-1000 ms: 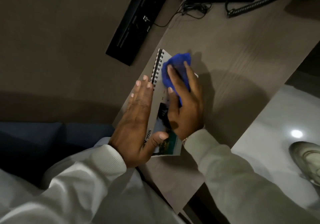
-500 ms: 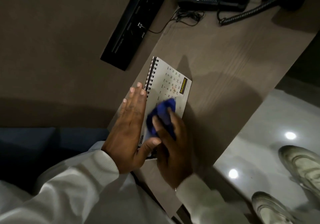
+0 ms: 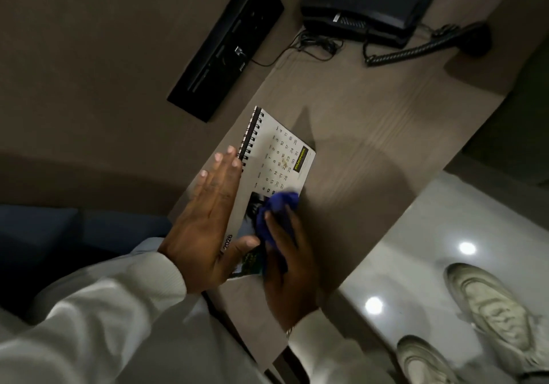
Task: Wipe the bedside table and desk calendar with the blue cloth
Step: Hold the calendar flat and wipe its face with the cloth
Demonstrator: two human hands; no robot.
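Wood-grain bedside table carries one spiral-bound calendar, one blue cloth and, at the far end, one black phone. Left hand lies open and flat along the calendar's left edge. Right hand grips the bunched cloth on the calendar's near photo part, about where it was half a second ago; the date grid is bare. Two pale shoes stand at the right.

left hand steadying desk calendar, right hand pressing blue cloth

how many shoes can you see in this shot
2. One pale shoe is on the glossy floor at the right edge, beside the bedside table. The other shoe is nearer the bottom right corner, partly cut off by the frame.
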